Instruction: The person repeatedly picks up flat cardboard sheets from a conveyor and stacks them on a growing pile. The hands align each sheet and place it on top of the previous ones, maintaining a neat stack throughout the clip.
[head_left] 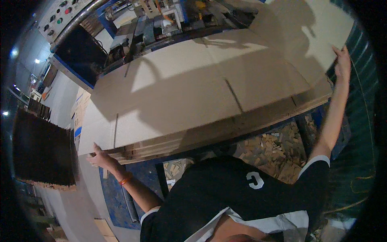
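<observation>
A wide, slotted cardboard sheet (173, 101) lies across a stack of cardboard sheets (193, 141) in front of me, its right part bent upward. At the near left corner, my left hand (104, 158) grips the sheet, thumb on top and the other fingers partly hidden below. My right arm stretches far out, and my right hand (342, 64) is closed on the edge of the raised right part. Shadows fall over much of the sheet.
Behind the sheet stands a machine (169, 24) with a button panel (60, 18) at upper left. A dark stack of cardboard (42, 149) is on the left. Cardboard scraps (278, 151) litter the area under the blue frame (121, 193). A green corrugated surface (358, 133) runs along the right.
</observation>
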Demonstrator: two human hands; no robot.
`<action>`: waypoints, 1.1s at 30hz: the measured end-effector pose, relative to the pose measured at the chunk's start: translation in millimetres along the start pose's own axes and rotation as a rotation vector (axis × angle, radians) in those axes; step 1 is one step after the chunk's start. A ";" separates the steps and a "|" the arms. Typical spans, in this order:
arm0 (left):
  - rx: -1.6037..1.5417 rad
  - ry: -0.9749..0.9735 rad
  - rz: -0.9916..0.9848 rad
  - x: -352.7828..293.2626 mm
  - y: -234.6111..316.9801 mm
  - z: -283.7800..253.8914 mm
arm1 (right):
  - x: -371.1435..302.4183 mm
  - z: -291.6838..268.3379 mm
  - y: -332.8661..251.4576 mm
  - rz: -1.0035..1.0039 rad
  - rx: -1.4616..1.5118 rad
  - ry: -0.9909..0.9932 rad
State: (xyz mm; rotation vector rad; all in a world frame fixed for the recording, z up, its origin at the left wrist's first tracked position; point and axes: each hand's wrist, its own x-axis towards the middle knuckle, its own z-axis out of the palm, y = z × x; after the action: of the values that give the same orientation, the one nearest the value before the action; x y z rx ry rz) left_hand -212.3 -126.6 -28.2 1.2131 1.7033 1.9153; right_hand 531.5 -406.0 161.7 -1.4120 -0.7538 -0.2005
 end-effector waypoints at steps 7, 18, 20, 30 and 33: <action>-0.728 -0.320 -0.438 11.2 19.9 8.5 | -187.3 35.9 -39.9 -0.032 -0.705 -0.359; 0.337 -1.351 0.857 -130.9 114.5 57.9 | -256.2 76.5 -10.8 -0.782 -0.773 -1.061; 0.500 -1.372 1.000 -134.0 117.6 63.8 | -251.8 78.1 -6.4 -0.812 -0.734 -1.100; 0.482 -1.270 1.042 -95.0 107.5 90.3 | -196.9 132.2 51.9 -0.812 -0.726 -1.209; 0.435 -1.188 1.049 -83.1 100.2 112.2 | -164.8 158.5 73.1 -0.793 -0.740 -1.182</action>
State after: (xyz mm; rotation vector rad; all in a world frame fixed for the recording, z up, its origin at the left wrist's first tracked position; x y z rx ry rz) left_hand -49.3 -135.7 25.3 2.9347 0.7896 0.5778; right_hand 391.1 -294.1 2.4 -1.8044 -2.4076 -0.2584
